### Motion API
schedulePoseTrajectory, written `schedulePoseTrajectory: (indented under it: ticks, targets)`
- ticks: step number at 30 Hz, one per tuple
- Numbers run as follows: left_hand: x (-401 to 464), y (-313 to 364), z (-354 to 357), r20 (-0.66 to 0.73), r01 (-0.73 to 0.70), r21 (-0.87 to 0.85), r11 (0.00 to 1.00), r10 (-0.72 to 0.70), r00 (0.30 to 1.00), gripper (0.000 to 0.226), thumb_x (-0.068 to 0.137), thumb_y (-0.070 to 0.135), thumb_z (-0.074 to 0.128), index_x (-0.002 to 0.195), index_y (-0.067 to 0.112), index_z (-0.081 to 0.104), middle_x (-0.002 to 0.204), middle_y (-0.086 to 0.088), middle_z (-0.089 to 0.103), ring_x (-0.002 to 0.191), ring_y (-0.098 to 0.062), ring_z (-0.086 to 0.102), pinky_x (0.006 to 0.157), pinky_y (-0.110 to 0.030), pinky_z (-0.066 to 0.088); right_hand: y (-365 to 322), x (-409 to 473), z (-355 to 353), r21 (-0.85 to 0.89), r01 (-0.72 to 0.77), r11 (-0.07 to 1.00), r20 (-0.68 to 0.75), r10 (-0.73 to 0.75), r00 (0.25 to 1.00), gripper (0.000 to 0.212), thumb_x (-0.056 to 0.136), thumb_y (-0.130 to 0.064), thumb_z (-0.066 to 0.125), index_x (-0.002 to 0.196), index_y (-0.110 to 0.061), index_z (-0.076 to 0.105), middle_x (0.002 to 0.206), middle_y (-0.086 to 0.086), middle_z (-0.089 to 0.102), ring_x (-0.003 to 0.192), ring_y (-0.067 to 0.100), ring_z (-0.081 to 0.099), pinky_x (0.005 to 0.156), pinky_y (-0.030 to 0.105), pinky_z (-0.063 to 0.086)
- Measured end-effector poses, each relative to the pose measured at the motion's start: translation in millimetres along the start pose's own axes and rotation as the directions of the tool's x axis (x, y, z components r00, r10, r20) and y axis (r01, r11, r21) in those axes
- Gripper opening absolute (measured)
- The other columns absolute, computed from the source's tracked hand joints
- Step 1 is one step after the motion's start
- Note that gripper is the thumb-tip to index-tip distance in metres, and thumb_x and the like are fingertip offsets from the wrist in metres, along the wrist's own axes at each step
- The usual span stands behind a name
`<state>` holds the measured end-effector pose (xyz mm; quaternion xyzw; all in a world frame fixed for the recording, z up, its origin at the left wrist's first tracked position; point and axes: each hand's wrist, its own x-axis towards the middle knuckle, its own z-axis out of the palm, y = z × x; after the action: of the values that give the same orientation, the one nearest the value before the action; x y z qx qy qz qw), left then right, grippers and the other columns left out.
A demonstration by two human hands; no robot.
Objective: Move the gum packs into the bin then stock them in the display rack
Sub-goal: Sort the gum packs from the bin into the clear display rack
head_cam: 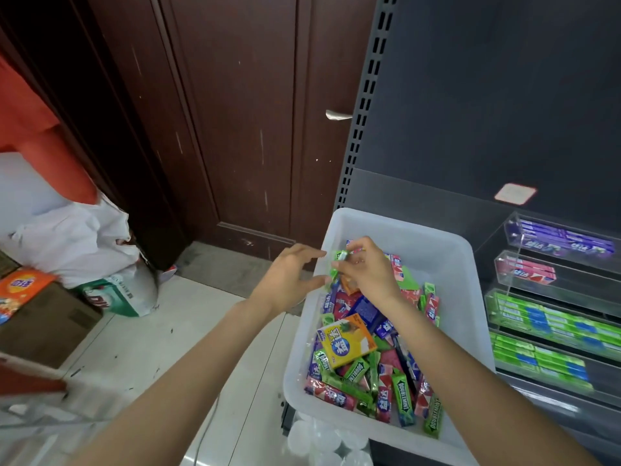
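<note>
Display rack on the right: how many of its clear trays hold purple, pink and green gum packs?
Purple gum tray: 1
Pink gum tray: 1
Green gum: 2, the upper green tray and the lower green tray
Total: 4 trays in view

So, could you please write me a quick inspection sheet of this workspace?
Surface: grey shelf under the bin, mostly hidden.
Job's things: white bin heaped with mixed gum packs; clear display rack holds purple, pink and green rows.
Clutter: yellow box lying on the packs.
Hands: right hand pinches a green pack; left hand open beside it.
Cables: thin cable on the floor.
Surroundings: brown door, white bags, cardboard boxes.
</note>
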<state>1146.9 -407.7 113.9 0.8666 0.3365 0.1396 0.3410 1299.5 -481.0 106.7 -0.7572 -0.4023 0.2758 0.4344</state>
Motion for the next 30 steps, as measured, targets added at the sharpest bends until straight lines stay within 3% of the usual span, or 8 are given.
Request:
schedulePoseTrajectory:
  ticks: [4, 8, 10, 13, 15, 18, 26, 30]
  targets:
    - [16.6, 19.4, -0.1, -0.041, -0.114, -0.05, 0.992, 0.112, 0.993, 0.04, 0.082, 0.021, 0.071, 0.121, 0.017, 0.061, 0.099, 0.003, 0.059, 0.079, 0.0, 0.053, 0.073, -0.007, 0.041, -14.7, 5.8, -11.1, 0.139, 0.007, 0.99, -0.067, 0.002, 0.998, 0.026, 0.081, -0.023, 0.072, 0.094, -0.014, 0.052, 0.081, 0.003, 0.066, 0.075, 0.02, 0.067, 0.067, 0.036, 0.056]
    - [26.4, 20.6, -4.0, -0.134, -0.073, -0.036, 0.997, 0.067, 0.989, 0.025, 0.086, 0.009, 0.062, 0.109, 0.016, 0.066, 0.093, 0.002, 0.067, 0.076, -0.009, 0.059, 0.072, -0.019, 0.047, -10.7, 19.2, -17.7, 0.225, 0.007, 0.974, 0.01, -0.009, 1.0, 0.014, 0.091, -0.024, 0.06, 0.093, -0.011, 0.059, 0.092, 0.009, 0.07, 0.081, 0.02, 0.069, 0.082, 0.041, 0.056]
    - [26.0, 16.3, -8.0, -0.169, 0.003, -0.086, 0.996, -0.017, 0.985, 0.022, 0.085, 0.007, 0.062, 0.106, 0.014, 0.067, 0.081, 0.01, 0.063, 0.065, 0.001, 0.056, 0.064, -0.008, 0.044, -0.6, 27.6, -20.3, -0.067, 0.041, 0.997, 0.027, -0.039, 0.999, 0.022, 0.091, -0.027, 0.06, 0.106, -0.011, 0.062, 0.106, 0.006, 0.067, 0.095, 0.017, 0.064, 0.091, 0.035, 0.051]
    - [24.0, 9.3, -12.9, -0.18, 0.059, -0.093, 0.994, -0.075, 0.981, 0.025, 0.085, 0.004, 0.062, 0.109, 0.011, 0.066, 0.079, 0.008, 0.059, 0.06, 0.006, 0.051, 0.058, 0.001, 0.036, 11.5, 37.1, -13.6, -0.482, 0.083, 0.872, 0.169, 0.0, 0.986, 0.055, 0.084, -0.029, 0.068, 0.133, -0.012, 0.048, 0.129, 0.008, 0.048, 0.121, 0.022, 0.044, 0.1, 0.033, 0.037]
    - [22.7, 6.1, -14.6, -0.168, 0.073, -0.1, 0.992, -0.09, 0.982, 0.027, 0.086, 0.004, 0.062, 0.111, 0.011, 0.065, 0.083, 0.004, 0.061, 0.062, 0.004, 0.051, 0.058, 0.002, 0.036, 14.5, 38.6, -4.8, -0.614, 0.097, 0.783, 0.236, 0.066, 0.969, 0.073, 0.079, -0.035, 0.072, 0.14, -0.014, 0.039, 0.135, 0.007, 0.036, 0.129, 0.023, 0.03, 0.105, 0.039, 0.034]
    - [21.9, 2.3, -15.6, -0.164, 0.09, -0.113, 0.989, -0.108, 0.98, 0.028, 0.086, 0.006, 0.062, 0.114, 0.014, 0.064, 0.087, 0.003, 0.062, 0.07, -0.008, 0.055, 0.059, 0.002, 0.036, 17.6, 39.1, 7.5, -0.689, 0.077, 0.72, 0.2, 0.088, 0.976, 0.074, 0.075, -0.036, 0.076, 0.136, -0.014, 0.04, 0.133, 0.006, 0.032, 0.129, 0.022, 0.027, 0.102, 0.04, 0.036]
    - [17.6, 12.7, -13.9, -0.182, 0.069, -0.19, 0.979, -0.105, 0.978, 0.025, 0.085, 0.006, 0.064, 0.11, 0.013, 0.065, 0.082, 0.009, 0.062, 0.068, -0.001, 0.054, 0.062, 0.0, 0.039, 13.9, 26.4, 4.6, -0.351, 0.108, 0.93, 0.05, -0.097, 0.994, 0.019, 0.088, -0.006, 0.06, 0.098, -0.018, 0.048, 0.1, 0.006, 0.059, 0.084, 0.021, 0.06, 0.071, 0.032, 0.05]
    - [18.0, 40.2, -0.8, -0.177, 0.026, -0.225, 0.974, -0.067, 0.982, 0.029, 0.086, 0.009, 0.064, 0.114, 0.016, 0.062, 0.084, 0.007, 0.062, 0.068, -0.002, 0.056, 0.064, -0.007, 0.044, 11.8, 6.5, -35.2, 0.009, -0.018, 1.0, -0.103, 0.018, 0.994, 0.027, 0.082, -0.004, 0.067, 0.103, -0.016, 0.055, 0.087, 0.001, 0.06, 0.074, 0.022, 0.063, 0.068, 0.032, 0.052]
